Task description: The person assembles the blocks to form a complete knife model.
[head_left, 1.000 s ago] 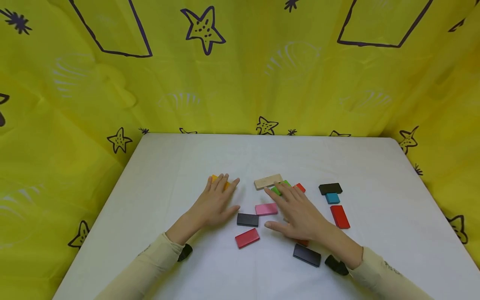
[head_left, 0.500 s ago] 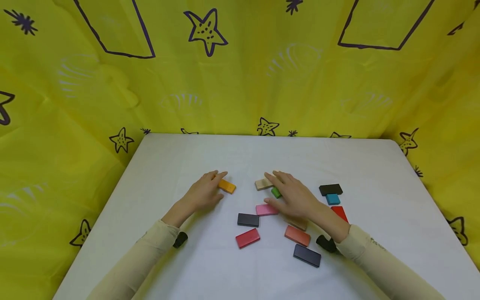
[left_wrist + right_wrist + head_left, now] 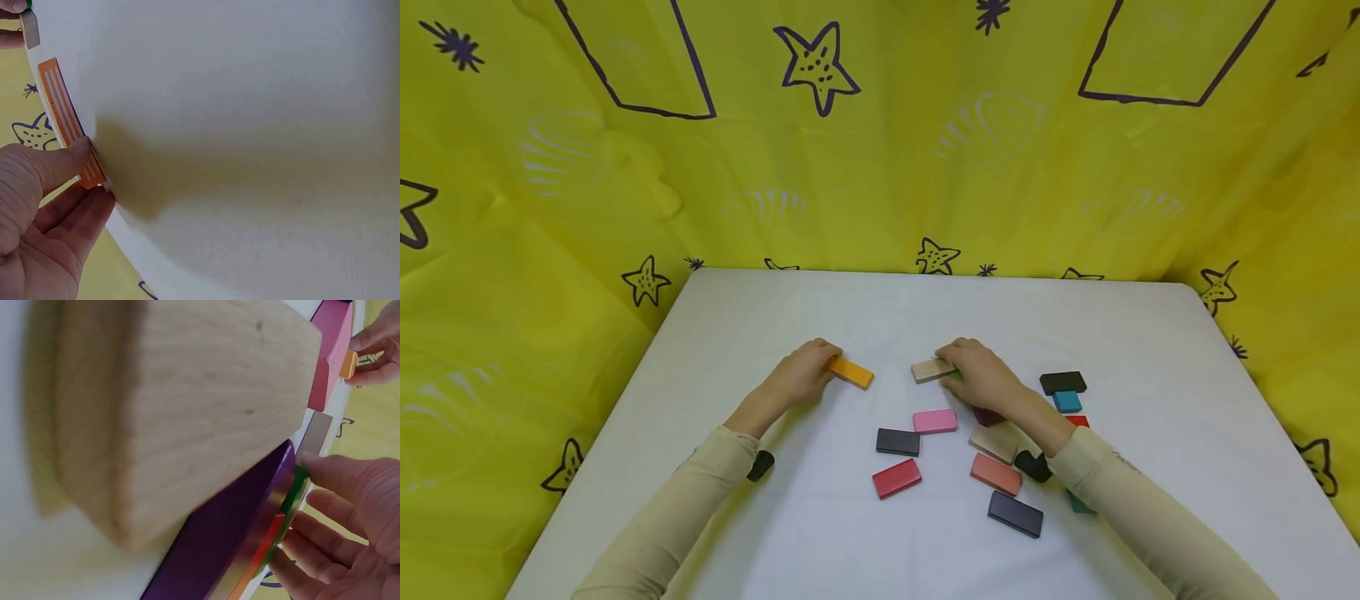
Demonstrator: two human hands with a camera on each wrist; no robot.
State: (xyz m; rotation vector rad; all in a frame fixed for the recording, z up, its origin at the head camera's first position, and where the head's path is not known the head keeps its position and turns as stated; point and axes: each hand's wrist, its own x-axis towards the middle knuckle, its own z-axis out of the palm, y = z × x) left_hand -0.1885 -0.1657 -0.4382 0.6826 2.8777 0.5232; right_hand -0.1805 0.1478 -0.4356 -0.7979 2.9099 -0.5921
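My left hand (image 3: 801, 371) pinches the left end of an orange block (image 3: 853, 373) between thumb and fingers. White stripes show along the orange block's face in the left wrist view. Across from it, my right hand (image 3: 981, 375) has its fingers curled at the right end of a plain wooden block (image 3: 929, 371), thumb on the near side. A green block (image 3: 296, 490) lies against that wooden block, right at the thumb and partly hidden by the hand. A purple block (image 3: 219, 519) and a red one (image 3: 267, 544) sit close by, under the right hand in the head view.
Nearer me lie pink (image 3: 936, 422), black (image 3: 898, 442), red (image 3: 897, 479), coral (image 3: 996, 474) and dark grey (image 3: 1015, 513) blocks, plus another plain wooden block (image 3: 992, 442). To the right are a dark block (image 3: 1063, 382) and a blue one (image 3: 1067, 402). A yellow curtain (image 3: 880, 167) hangs behind the white table (image 3: 805, 533).
My left hand has drawn back left from over the orange block and now pinches its end. The right hand has moved up and left, its spread fingers curling in at the wooden block.
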